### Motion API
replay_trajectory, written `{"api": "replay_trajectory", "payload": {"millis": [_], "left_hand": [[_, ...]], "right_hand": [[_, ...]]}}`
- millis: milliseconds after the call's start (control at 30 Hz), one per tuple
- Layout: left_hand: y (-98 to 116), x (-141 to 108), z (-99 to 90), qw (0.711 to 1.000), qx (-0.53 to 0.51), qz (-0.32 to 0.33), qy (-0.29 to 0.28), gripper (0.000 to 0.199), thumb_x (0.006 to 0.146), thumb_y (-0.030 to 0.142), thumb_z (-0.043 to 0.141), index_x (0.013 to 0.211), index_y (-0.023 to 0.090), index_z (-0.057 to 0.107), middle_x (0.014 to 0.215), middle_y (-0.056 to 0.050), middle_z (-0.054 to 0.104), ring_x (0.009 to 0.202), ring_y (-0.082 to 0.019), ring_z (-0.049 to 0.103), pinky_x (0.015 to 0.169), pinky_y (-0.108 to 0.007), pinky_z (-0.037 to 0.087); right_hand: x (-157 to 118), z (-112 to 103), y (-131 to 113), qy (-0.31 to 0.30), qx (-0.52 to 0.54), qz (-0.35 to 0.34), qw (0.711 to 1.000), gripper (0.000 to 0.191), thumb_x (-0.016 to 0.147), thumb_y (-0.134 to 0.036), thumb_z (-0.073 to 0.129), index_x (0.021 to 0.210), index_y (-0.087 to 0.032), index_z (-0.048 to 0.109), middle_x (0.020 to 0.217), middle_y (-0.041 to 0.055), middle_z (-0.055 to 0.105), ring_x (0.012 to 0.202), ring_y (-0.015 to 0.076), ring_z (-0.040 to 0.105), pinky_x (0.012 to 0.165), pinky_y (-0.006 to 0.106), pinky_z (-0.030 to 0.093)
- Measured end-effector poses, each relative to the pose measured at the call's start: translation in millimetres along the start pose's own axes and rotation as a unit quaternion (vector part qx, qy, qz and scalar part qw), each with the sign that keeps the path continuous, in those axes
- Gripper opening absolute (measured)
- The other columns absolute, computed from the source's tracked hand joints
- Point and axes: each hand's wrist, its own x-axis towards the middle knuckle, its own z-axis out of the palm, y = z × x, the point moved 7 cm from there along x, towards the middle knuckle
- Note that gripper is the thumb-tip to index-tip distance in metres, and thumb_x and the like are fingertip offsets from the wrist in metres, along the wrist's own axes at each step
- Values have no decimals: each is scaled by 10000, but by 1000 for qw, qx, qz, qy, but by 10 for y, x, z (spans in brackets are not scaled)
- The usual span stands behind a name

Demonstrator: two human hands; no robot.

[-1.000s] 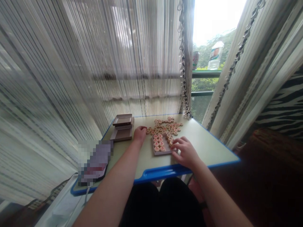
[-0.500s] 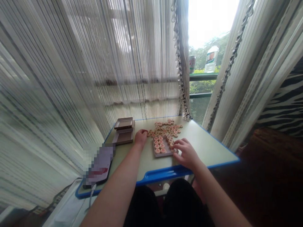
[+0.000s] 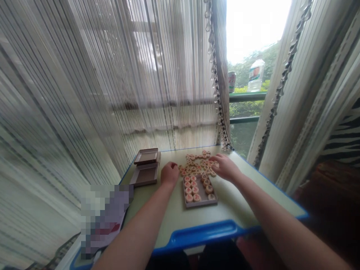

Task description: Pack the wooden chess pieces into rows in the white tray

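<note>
A shallow open box [image 3: 201, 204] lies on the desk. Two columns of round Chinese chess pieces [image 3: 192, 190] with red characters fill its left side; a column with dark characters [image 3: 208, 189] runs along its right side. Behind the box spreads a loose heap of Chinese chess pieces [image 3: 194, 163]. My right hand [image 3: 225, 167] hovers at the heap's right edge, fingers apart and reaching over the pieces. At the heap's left edge, my left hand [image 3: 170, 174] is closed with its fingers curled; whatever they may hold is hidden.
Two more shallow boxes [image 3: 144, 174] sit at the desk's back left. A pixelated flat object [image 3: 112, 217] lies at the left edge. The pale desk [image 3: 171, 221] has a blue rim. Curtains [image 3: 168, 75] hang behind; a bottle [image 3: 255, 75] and a can [image 3: 231, 81] stand by the window.
My right hand has moved from the box's right side forward to the loose heap, uncovering the dark-character column. My left hand stays by the heap's left edge. The view has shifted slightly.
</note>
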Motion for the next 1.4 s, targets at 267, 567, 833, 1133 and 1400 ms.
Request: {"api": "replay_trajectory", "payload": {"millis": [267, 567, 833, 1133, 1400], "left_hand": [[384, 653, 391, 995, 32, 86, -28, 229, 725, 162, 474, 893, 164, 630, 861, -57, 676, 792, -164, 599, 697, -257, 436], [636, 593, 890, 917, 131, 236, -294, 272, 668, 303, 578, 892, 209, 701, 826, -9, 682, 689, -136, 597, 629, -228, 433], [605, 568, 939, 898, 184, 251, -312, 304, 658, 376, 600, 889, 212, 711, 816, -16, 683, 720, -148, 597, 663, -227, 427], [538, 539, 930, 914, 107, 199, -336, 266, 615, 362, 672, 804, 177, 691, 811, -30, 658, 614, -133, 569, 532, -216, 415], [723, 535, 828, 913, -147, 155, -348, 277, 635, 282, 696, 849, 111, 657, 786, -64, 669, 685, -126, 588, 662, -267, 475]], "right_hand": [[389, 492, 381, 36, -2, 24, 999, 231, 797, -277, 497, 894, -226, 701, 934, 64, 639, 888, 208, 539, 819, 343, 420], [335, 455, 264, 11, -45, -31, 998, 232, 822, -308, 494, 901, -245, 703, 935, 63, 654, 880, 220, 505, 808, 363, 410], [290, 290, 297, 35, -69, -36, 996, 248, 819, -320, 498, 930, -235, 702, 934, 71, 646, 880, 225, 495, 811, 365, 398], [258, 411, 238, 5, -31, -44, 999, 227, 822, -314, 505, 911, -234, 698, 950, 65, 652, 876, 235, 490, 794, 380, 416], [256, 346, 163, 49, 33, -76, 995, 235, 833, -273, 503, 998, -203, 655, 961, 82, 646, 909, 222, 524, 816, 366, 442]]}}
